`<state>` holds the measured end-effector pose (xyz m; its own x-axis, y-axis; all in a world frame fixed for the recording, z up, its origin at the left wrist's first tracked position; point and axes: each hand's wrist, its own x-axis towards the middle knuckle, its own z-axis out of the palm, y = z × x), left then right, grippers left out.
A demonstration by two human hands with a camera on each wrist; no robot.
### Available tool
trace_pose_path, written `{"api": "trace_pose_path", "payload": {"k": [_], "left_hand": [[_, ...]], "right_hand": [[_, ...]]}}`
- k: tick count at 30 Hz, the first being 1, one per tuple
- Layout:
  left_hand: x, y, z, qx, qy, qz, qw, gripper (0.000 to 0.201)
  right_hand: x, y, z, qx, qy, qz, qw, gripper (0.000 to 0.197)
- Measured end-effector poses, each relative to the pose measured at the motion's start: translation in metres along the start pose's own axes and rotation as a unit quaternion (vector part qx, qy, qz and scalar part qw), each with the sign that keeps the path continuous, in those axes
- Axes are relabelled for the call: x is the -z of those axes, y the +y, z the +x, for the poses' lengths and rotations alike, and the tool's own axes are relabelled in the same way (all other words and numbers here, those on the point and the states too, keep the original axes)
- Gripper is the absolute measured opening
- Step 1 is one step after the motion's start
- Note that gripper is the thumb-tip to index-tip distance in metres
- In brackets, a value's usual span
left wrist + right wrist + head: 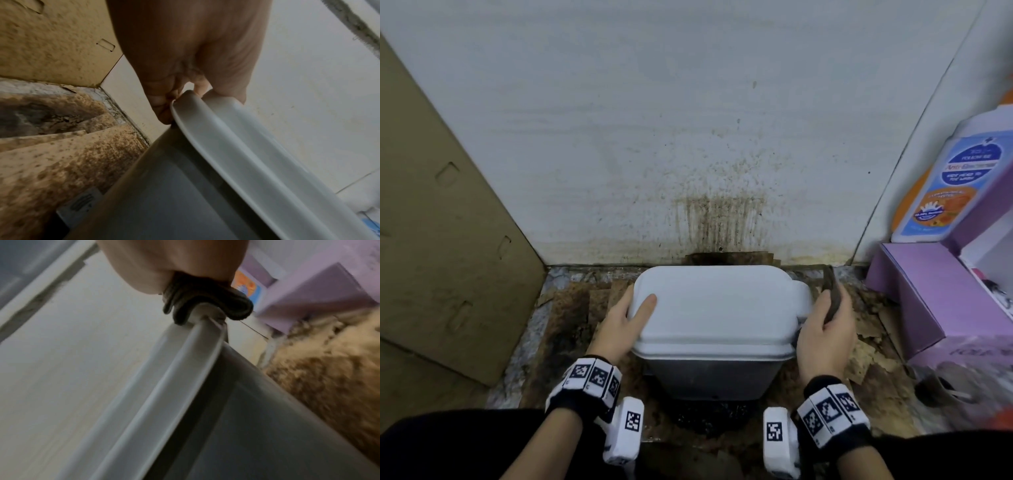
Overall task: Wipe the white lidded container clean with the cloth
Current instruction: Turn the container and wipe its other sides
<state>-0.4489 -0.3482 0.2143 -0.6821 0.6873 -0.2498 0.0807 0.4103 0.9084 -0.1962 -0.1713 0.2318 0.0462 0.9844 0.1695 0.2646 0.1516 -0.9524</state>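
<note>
White lid (717, 308) of the container (714, 375), standing on stained cardboard (873, 363) near the wall (654, 120), is gripped at its left edge by the left hand (619, 329); a dark cloth (832, 294) is clutched in the right hand (825, 339) against the right edge.

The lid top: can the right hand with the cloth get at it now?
Probably yes. The right hand holds the cloth at the lid's right edge; only the left hand's thumb lies on top, far left.
</note>
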Motion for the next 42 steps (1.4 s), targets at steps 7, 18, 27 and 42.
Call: {"api": "trace_pose_path", "payload": {"k": [7, 18, 27, 42], "left_hand": [[-0.002, -0.003, -0.013, -0.008, -0.012, 0.021, 1.000, 0.094], [-0.011, -0.012, -0.008, 0.011, 0.003, 0.018, 1.000, 0.081], [-0.010, -0.012, -0.012, 0.003, 0.002, 0.024, 1.000, 0.068], [-0.012, 0.008, -0.023, 0.016, 0.126, 0.304, 0.944, 0.058]], "right_hand": [[-0.041, -0.023, -0.033, 0.170, -0.191, -0.362, 0.897, 0.052], [-0.105, -0.047, -0.098, 0.262, -0.297, -0.393, 0.830, 0.069], [-0.062, -0.025, -0.056, 0.322, -0.310, -0.428, 0.786, 0.064], [0.006, -0.002, 0.014, -0.091, -0.193, -0.060, 0.975, 0.057]]}}
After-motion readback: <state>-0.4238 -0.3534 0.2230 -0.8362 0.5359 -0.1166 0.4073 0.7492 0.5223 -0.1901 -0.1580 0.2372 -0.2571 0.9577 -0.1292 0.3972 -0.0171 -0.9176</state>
